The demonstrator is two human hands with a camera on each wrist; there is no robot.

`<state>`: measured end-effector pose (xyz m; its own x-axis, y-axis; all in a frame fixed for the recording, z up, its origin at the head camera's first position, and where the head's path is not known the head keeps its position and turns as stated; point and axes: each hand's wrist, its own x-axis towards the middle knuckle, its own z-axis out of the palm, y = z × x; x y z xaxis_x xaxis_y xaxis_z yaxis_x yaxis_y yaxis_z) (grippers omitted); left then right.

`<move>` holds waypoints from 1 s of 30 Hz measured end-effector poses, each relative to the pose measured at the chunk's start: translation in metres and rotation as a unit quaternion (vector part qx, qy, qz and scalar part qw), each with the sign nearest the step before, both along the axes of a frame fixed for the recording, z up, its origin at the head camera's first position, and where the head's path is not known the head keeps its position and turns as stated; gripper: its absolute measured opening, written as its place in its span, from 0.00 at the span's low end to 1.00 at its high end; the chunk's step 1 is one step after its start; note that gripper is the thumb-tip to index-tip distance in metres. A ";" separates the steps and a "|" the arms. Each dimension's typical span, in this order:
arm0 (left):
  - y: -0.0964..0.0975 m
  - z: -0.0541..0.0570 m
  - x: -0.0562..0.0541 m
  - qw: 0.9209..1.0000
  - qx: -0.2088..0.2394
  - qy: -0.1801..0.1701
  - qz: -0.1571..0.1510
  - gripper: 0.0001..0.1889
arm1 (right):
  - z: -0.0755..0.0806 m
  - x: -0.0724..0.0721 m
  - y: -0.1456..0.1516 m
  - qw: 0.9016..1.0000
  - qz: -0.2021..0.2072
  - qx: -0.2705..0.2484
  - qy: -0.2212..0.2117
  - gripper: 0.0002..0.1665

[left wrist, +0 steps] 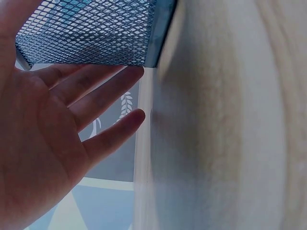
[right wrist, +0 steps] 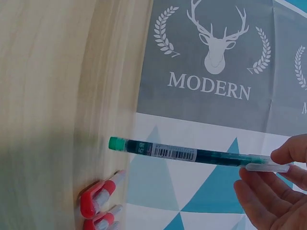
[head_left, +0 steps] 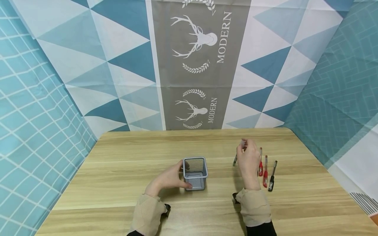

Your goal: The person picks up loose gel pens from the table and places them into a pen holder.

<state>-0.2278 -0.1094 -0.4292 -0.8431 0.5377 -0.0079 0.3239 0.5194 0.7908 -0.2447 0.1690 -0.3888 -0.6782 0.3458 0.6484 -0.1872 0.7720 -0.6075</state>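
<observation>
A grey square wire-mesh pen holder (head_left: 195, 177) stands upright on the wooden table. My left hand (head_left: 169, 177) grips it from the left, thumb at the near side and fingers behind. In the left wrist view, some fingers (left wrist: 108, 91) lie against the mesh (left wrist: 96, 33), while the lowest stands apart from it. Off to the holder's right, my right hand (head_left: 248, 157) pinches a green gel pen (right wrist: 175, 152) by its clear-capped end. The pen's green end points away from the hand, held above the table in the right wrist view.
Right of my right hand lie red pens (head_left: 265, 173) and a black pen (head_left: 271, 178), roughly side by side. The table (head_left: 127, 150) meets a patterned cloth backdrop (head_left: 130, 65) at its far edge. More cloth hangs along the left and right sides.
</observation>
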 end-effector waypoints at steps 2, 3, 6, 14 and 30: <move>0.000 -0.001 0.000 1.000 0.001 -0.002 0.000 0.43 | 0.001 0.000 0.000 1.000 0.002 0.002 0.007 0.10; 0.000 -0.001 0.000 1.000 0.000 -0.002 0.000 0.44 | 0.002 0.000 0.000 1.000 0.002 0.000 0.010 0.11; 0.000 -0.002 0.000 1.000 -0.002 -0.001 0.000 0.44 | 0.004 0.001 -0.001 1.000 0.007 -0.006 0.016 0.12; -0.001 -0.001 0.000 1.000 -0.002 0.002 0.002 0.44 | 0.013 0.006 -0.005 0.998 0.027 -0.029 0.040 0.11; 0.000 -0.001 -0.002 1.000 -0.002 0.004 0.004 0.45 | 0.032 0.020 -0.019 0.991 0.053 -0.074 0.094 0.13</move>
